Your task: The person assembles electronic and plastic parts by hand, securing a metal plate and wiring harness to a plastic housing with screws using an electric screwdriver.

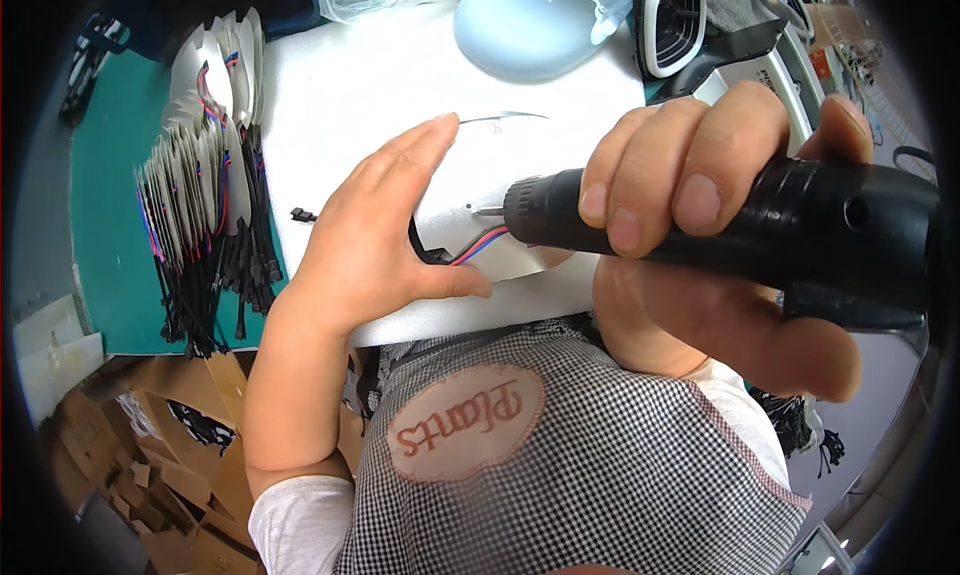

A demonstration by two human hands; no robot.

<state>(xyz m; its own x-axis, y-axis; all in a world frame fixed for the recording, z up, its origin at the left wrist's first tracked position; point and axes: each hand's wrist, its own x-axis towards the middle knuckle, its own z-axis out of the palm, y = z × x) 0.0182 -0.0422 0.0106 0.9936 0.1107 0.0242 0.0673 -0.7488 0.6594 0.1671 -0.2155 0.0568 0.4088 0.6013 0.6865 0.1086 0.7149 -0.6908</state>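
Note:
My right hand (690,185) grips a black electric screwdriver (760,230), its metal bit pointing left at a white flat part (455,215) on the white foam pad (400,85). My left hand (375,235) lies flat with fingers extended, pressing on that white part. Red, blue and black wires (478,247) come out from under the part between my thumb and the screwdriver tip.
A stack of similar white parts with black wire bundles (205,195) lies at the left on a green mat (110,205). A pale blue rounded housing (530,25) sits at the back. Cardboard boxes (170,445) stand on the floor at lower left.

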